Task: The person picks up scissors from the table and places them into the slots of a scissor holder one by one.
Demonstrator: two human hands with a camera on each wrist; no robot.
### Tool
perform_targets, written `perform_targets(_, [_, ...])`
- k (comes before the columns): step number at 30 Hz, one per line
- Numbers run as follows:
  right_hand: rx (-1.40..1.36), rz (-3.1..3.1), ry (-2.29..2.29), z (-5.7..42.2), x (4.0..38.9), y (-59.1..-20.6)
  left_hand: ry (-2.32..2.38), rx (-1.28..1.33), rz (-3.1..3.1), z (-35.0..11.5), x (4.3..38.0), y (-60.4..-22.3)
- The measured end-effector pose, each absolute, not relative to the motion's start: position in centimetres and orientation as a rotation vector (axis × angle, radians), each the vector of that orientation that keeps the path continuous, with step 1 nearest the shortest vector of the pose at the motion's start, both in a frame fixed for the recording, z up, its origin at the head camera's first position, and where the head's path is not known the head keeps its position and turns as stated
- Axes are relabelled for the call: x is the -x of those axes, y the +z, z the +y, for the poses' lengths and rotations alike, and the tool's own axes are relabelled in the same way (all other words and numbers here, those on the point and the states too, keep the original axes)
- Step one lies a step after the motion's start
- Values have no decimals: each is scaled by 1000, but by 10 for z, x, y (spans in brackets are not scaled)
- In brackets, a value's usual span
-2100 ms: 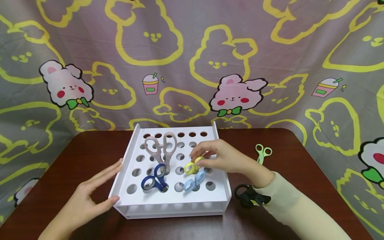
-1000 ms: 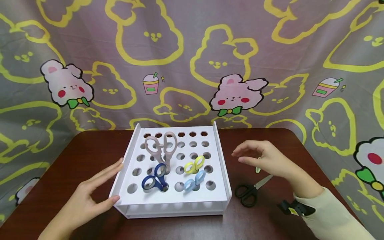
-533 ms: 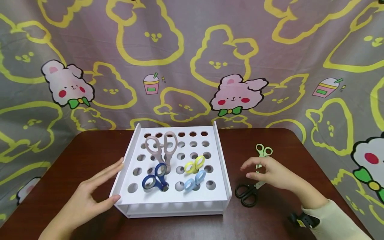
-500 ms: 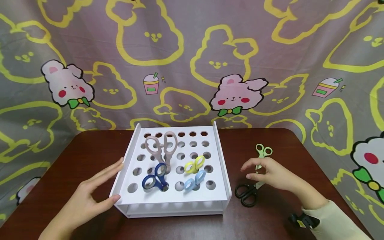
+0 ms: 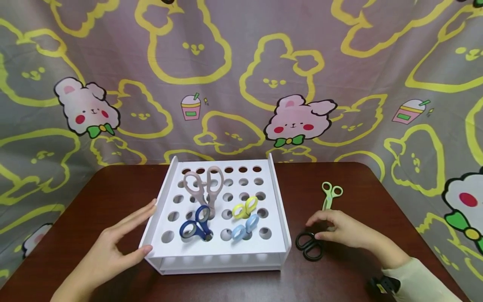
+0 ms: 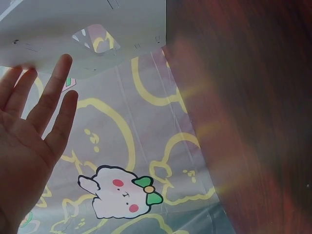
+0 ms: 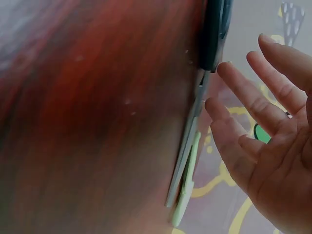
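My left hand (image 5: 107, 256) rests with extended fingers against the left side of a white rack (image 5: 215, 252) full of round holes. Standing in its holes are scissors with handles up: a large greyish-pink pair (image 5: 211, 204), a navy pair (image 5: 203, 227), a small yellow pair (image 5: 246, 211) and a light blue pair (image 5: 245, 230). Right of the rack, my right hand (image 5: 345, 230) hovers over black-handled scissors (image 5: 311, 246), hiding their blades in the head view. In the right wrist view its loosely bent fingertips come close to the black handle (image 7: 213, 36), without gripping it.
Light green scissors (image 5: 329, 196) lie on the dark red-brown table (image 5: 286, 281), just beyond my right hand. A patterned curtain (image 5: 230, 50) hangs behind the table. A black strap device (image 5: 388, 285) sits at my right wrist.
My right hand has let go of the yellow scissors in the rack, moved right, and come down over the black scissors. My left hand has stayed at the rack's side.
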State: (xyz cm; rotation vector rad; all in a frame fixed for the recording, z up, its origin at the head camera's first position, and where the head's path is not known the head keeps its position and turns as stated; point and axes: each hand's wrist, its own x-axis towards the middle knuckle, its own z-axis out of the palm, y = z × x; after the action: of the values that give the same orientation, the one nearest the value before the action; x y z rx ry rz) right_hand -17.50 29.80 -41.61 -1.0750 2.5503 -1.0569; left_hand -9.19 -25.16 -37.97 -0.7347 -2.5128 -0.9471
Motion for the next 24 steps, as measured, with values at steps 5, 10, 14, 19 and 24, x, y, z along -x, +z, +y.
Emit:
perform_targets(5, [1088, 2593, -964, 302, 173, -419, -952, 733, -2511, -251, 92, -379])
perform_targets(10, [1143, 2619, -900, 302, 172, -421, -965, 725, -2508, -250, 92, -379])
perform_targets(14, [1173, 2649, -803, 299, 172, -422, -971, 715, -2506, -249, 91, -379])
perform_targets(19, [1197, 2668, -736, 292, 175, -423, -963, 726, -2503, -250, 92, -379])
perform_targets(24, [1185, 2613, -734, 287, 178, -421, -963, 724, -2509, -251, 92, -380])
